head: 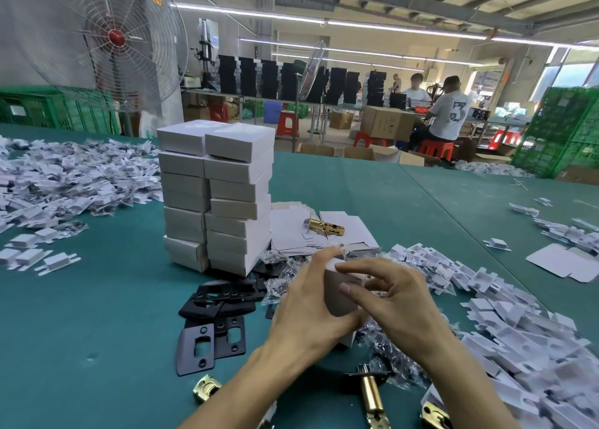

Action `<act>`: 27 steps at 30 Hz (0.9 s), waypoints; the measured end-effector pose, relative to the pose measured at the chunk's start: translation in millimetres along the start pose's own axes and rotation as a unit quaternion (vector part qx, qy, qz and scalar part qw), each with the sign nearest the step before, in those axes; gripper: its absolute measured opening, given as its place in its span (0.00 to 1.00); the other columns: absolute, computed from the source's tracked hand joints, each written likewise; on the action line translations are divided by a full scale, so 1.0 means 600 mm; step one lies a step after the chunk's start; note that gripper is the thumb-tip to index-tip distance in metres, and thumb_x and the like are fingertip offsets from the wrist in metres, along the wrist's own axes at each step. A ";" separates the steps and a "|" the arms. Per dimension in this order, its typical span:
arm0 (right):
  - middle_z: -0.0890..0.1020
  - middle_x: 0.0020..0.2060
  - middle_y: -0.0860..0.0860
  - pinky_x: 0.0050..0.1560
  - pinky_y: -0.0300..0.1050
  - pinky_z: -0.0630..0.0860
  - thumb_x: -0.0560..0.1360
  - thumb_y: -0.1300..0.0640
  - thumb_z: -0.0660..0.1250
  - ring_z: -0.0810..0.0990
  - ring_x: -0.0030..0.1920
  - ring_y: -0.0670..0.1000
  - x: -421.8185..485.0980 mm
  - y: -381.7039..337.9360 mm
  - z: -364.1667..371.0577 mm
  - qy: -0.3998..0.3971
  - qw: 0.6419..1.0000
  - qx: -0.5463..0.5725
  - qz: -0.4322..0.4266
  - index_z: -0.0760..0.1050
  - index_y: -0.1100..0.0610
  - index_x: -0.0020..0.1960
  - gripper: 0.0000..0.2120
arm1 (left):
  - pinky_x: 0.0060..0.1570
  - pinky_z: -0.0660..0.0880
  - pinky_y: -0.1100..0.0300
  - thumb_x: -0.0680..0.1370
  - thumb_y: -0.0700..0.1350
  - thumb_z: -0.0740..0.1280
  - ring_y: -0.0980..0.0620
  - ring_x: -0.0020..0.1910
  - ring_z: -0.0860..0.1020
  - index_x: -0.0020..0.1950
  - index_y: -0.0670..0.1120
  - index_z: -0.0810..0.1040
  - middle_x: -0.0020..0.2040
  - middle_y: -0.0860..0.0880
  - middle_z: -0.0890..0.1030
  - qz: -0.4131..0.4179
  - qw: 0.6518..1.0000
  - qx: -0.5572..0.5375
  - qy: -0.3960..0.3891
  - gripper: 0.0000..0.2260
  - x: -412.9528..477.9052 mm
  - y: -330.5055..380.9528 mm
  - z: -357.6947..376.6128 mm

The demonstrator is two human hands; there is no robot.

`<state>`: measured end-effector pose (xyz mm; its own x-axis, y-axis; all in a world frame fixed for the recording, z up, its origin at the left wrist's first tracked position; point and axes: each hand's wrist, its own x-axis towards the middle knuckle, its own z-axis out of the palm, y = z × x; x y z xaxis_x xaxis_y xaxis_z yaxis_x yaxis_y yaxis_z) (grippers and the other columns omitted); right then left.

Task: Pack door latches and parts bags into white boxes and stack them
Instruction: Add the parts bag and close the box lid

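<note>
Left hand (304,308): fingers curled round the left side of a small white cardboard box (337,297), thumb on its near face. Right hand (398,299): fingers bent and slightly spread, tips on the box's top edge, thumb on the front. Box held between both palms above the green felt table (97,315), just right of the flat black metal strike plates (214,299).

Teal-green felt table cover (97,315), plain all over. Stacked white cardboard boxes (220,198), shaded sides grey. Small white cardboard box (340,294) has the same white and grey. Flat black metal strike plates (210,331), matte. Shiny gold-brass cylindrical latch (324,227) on white flat card blanks (291,234). Green lattice plastic crates (557,130). Red plastic stools (287,122). Round wire-cage fan (116,37) — red hub, pale grille.
</note>
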<state>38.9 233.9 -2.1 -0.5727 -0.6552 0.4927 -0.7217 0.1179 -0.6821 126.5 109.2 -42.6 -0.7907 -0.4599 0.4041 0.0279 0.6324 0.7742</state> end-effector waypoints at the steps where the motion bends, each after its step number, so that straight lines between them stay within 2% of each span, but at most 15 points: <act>1: 0.83 0.50 0.35 0.50 0.49 0.81 0.72 0.59 0.76 0.82 0.53 0.41 0.000 0.001 0.000 0.011 1.000 -0.005 -0.006 0.83 0.40 0.54 0.16 | 0.55 0.78 0.50 0.65 0.62 0.73 0.54 0.58 0.76 0.68 0.72 0.57 0.63 0.58 0.73 0.001 1.000 0.013 -0.003 0.37 0.000 0.000 -0.002; 5: 0.83 0.48 0.35 0.50 0.50 0.80 0.72 0.59 0.77 0.82 0.50 0.43 0.002 0.002 0.002 0.018 1.000 -0.014 -0.015 0.82 0.40 0.54 0.17 | 0.58 0.77 0.49 0.66 0.64 0.73 0.53 0.61 0.75 0.69 0.72 0.53 0.67 0.58 0.71 0.010 0.999 0.039 -0.012 0.38 0.001 0.000 -0.005; 7: 0.84 0.47 0.36 0.50 0.48 0.81 0.72 0.61 0.76 0.83 0.50 0.42 0.002 0.003 0.005 0.031 0.999 -0.003 -0.011 0.83 0.39 0.51 0.17 | 0.59 0.76 0.48 0.67 0.65 0.73 0.52 0.64 0.74 0.71 0.71 0.51 0.69 0.57 0.69 0.012 0.998 0.054 -0.009 0.41 0.001 0.002 -0.006; 10: 0.86 0.45 0.39 0.46 0.46 0.83 0.74 0.62 0.74 0.85 0.45 0.43 0.002 0.003 0.006 0.081 0.993 0.066 0.050 0.83 0.39 0.48 0.17 | 0.58 0.77 0.47 0.68 0.67 0.73 0.52 0.64 0.73 0.76 0.67 0.43 0.73 0.56 0.62 0.032 0.996 0.079 0.000 0.47 -0.001 0.008 -0.008; 13: 0.86 0.45 0.50 0.37 0.48 0.83 0.75 0.61 0.72 0.86 0.40 0.49 0.007 0.000 -0.012 0.172 0.948 0.231 0.138 0.85 0.47 0.49 0.09 | 0.49 0.80 0.49 0.69 0.67 0.70 0.49 0.60 0.73 0.74 0.65 0.43 0.72 0.54 0.61 0.100 0.985 0.139 0.010 0.45 -0.005 0.021 -0.011; 16: 0.86 0.41 0.54 0.33 0.47 0.81 0.77 0.61 0.70 0.85 0.38 0.54 0.012 -0.007 -0.032 0.206 0.897 0.333 0.206 0.84 0.54 0.49 0.05 | 0.42 0.81 0.50 0.70 0.62 0.69 0.49 0.58 0.75 0.74 0.61 0.49 0.72 0.53 0.63 0.145 0.976 0.153 0.055 0.40 -0.003 0.037 -0.013; 21: 0.85 0.36 0.54 0.27 0.44 0.79 0.79 0.60 0.66 0.83 0.31 0.51 0.017 -0.024 -0.032 0.163 0.830 0.445 0.294 0.82 0.59 0.51 0.06 | 0.42 0.82 0.54 0.70 0.55 0.72 0.49 0.58 0.75 0.71 0.52 0.60 0.67 0.48 0.67 0.232 0.962 0.083 0.120 0.34 0.000 0.051 -0.017; 25: 0.84 0.38 0.54 0.27 0.42 0.78 0.80 0.58 0.65 0.82 0.31 0.51 0.015 -0.031 -0.022 0.125 0.828 0.454 0.303 0.80 0.59 0.54 0.08 | 0.34 0.79 0.56 0.73 0.60 0.68 0.49 0.46 0.77 0.64 0.51 0.60 0.57 0.49 0.66 0.213 0.963 0.091 0.141 0.27 0.004 0.043 -0.024; 27: 0.85 0.45 0.54 0.31 0.44 0.80 0.79 0.56 0.65 0.85 0.36 0.54 0.013 -0.037 -0.015 0.098 0.824 0.469 0.302 0.80 0.56 0.58 0.10 | 0.35 0.78 0.57 0.74 0.61 0.66 0.48 0.44 0.77 0.62 0.50 0.60 0.55 0.48 0.67 0.211 0.959 0.105 0.158 0.25 0.010 0.040 -0.033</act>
<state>47.0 232.7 21.6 -0.8357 -0.5442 -0.0737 0.2828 -0.3115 -0.9072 134.5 109.4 -11.7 -0.5112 -0.2808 0.8123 0.1535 0.9001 0.4077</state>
